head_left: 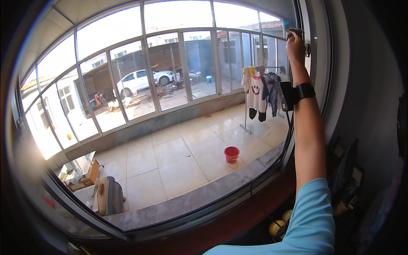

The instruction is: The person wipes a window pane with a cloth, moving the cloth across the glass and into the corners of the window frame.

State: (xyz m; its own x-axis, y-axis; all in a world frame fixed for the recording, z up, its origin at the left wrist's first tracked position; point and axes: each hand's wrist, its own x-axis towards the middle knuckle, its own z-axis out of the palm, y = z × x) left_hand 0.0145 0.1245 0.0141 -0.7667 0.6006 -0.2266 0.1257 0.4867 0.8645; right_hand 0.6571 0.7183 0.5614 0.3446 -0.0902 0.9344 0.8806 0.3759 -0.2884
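Observation:
My right hand (pixel 295 47) is raised at the upper right, closed around a dark, crumpled cloth (pixel 295 32) that it holds by the upper right part of the window frame. A metal window latch (pixel 307 50) sits just beside the wrist. A black strap (pixel 304 91) with a dark box-shaped device (pixel 286 96) and a cable is worn on that forearm, below a light blue sleeve (pixel 310 210). The large window pane fills the view before me. My left hand is out of view.
Beyond the glass, a red bucket (pixel 231 155) stands on the tiled floor near a clothes rack (pixel 245 111) with hung garments. A grey case-like object (pixel 113 196) stands at lower left. Yellow round objects (pixel 276 227) lie below the dark red sill (pixel 204 234).

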